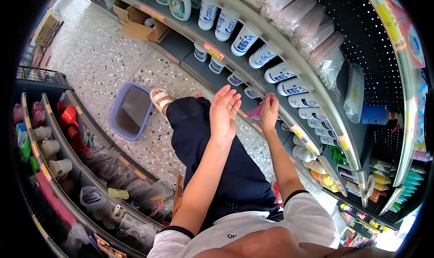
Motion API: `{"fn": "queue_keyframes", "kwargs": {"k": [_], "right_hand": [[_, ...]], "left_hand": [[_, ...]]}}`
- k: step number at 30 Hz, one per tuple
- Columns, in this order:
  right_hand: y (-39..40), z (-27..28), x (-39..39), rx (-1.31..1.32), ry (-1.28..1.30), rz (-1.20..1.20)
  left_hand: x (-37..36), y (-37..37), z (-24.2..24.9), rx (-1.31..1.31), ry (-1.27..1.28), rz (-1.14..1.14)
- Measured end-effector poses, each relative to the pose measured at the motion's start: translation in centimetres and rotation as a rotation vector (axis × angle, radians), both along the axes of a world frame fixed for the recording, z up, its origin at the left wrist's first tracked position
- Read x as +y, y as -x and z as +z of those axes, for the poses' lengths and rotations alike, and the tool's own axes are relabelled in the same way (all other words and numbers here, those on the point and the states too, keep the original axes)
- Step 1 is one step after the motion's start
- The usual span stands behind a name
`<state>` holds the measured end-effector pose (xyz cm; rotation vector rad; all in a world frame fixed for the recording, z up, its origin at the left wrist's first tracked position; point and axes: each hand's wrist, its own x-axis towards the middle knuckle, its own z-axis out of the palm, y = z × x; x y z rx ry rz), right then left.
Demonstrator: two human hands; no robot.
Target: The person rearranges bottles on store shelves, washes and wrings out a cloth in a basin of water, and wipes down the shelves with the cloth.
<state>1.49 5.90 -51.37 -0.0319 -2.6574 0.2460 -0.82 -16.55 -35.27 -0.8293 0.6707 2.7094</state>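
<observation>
My left hand (pixel 223 112) is raised in front of my dark trousers, palm up and fingers loosely stretched, with nothing in it. At the edge of the right-hand shelf, my right hand (pixel 270 112) is closed on a pink cloth (pixel 256 113), part of which shows beside the fingers. White bottles with blue labels (pixel 244 40) stand in a row on the shelf just beyond that hand. Below them, small white tubs (pixel 235 80) sit on the lower shelf, partly hidden by the shelf edge.
A purple bucket (pixel 148 118) with greyish water stands on the speckled floor (pixel 90 54) near my foot. An open cardboard box (pixel 140 25) lies by the far shelf end. Shelves on my left hold red scoops (pixel 69 116) and mugs (pixel 59 168). A blue spray bottle (pixel 376 115) is at right.
</observation>
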Motion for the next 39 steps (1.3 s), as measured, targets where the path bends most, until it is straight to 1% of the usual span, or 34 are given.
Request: {"fn": "queue_keyframes", "kwargs": {"k": [5, 8, 12, 16, 19, 21, 26, 29, 32, 39], "right_hand": [[1.3, -0.4, -1.2, 0.026, -0.013, -0.005], [1.9, -0.1, -1.9, -0.041, -0.008, -0.021], [3.9, 0.7, -3.5, -0.073, 0.035, 0.023], [6.4, 1.0, -5.4, -0.047, -0.002, 0.066], [7.6, 0.9, -6.7, -0.075, 0.014, 0.063], [8.2, 0.8, -7.3, -0.077, -0.018, 0.063], [8.0, 1.3, -7.3, -0.104, -0.047, 0.096], [7.5, 2.0, -6.9, -0.104, 0.021, 0.134], [6.8, 2.8, -6.4, -0.171, 0.018, 0.124], [4.3, 2.3, -3.4, -0.179, -0.046, 0.095]], "left_hand": [[-0.1, -0.1, 0.4, -0.016, -0.027, -0.008], [0.0, 0.0, 0.4, -0.015, -0.035, -0.009], [0.0, -0.1, 0.3, -0.012, -0.052, -0.017], [0.0, -0.1, 0.2, -0.018, -0.043, -0.016], [-0.1, -0.1, 0.1, -0.014, -0.032, -0.018], [-0.2, -0.1, 0.0, -0.019, -0.018, -0.02], [-0.3, -0.1, -0.2, -0.012, 0.015, -0.018], [-0.4, -0.1, -0.7, -0.014, 0.035, -0.02], [-0.5, -0.2, -1.3, -0.017, 0.048, -0.016], [-0.8, -0.4, -1.5, -0.024, 0.058, 0.002]]}}
